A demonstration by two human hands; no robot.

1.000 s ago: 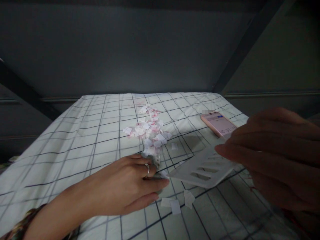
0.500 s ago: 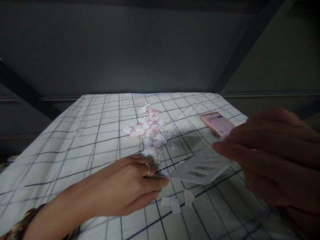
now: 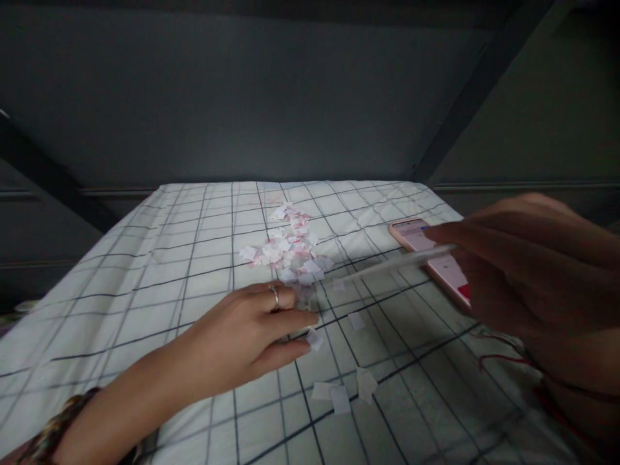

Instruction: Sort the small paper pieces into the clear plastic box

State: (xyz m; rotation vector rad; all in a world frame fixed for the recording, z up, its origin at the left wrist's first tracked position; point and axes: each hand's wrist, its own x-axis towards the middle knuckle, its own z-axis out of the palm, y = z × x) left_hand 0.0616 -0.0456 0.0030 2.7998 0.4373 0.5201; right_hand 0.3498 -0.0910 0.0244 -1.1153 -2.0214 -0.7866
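Note:
My left hand [image 3: 256, 329] rests palm down by the near end of a pile of small paper scraps [image 3: 290, 248], white with pink marks. Its fingers are stretched out, thumb and index apart. One white scrap [image 3: 314, 340] lies at the thumb and index tips; whether they touch it is unclear. A translucent piece [image 3: 306, 297] shows partly beneath the fingers. Raised at the right, my right hand [image 3: 527, 265] pinches a flat white slotted plastic piece [image 3: 397, 261], seen nearly edge-on and blurred, pointing left over the cloth.
A phone [image 3: 450, 274] in a pink case lies on the checked cloth [image 3: 184, 271], partly behind my right hand. Several loose scraps [image 3: 340, 399] lie near the front, and another scrap [image 3: 356, 321] is right of my left hand. A dark panel [image 3: 290, 97] stands behind.
My right hand has lifted and tilted the slotted piece from face-up to edge-on, away from my left index finger. My left hand has shifted slightly forward, towards the pile.

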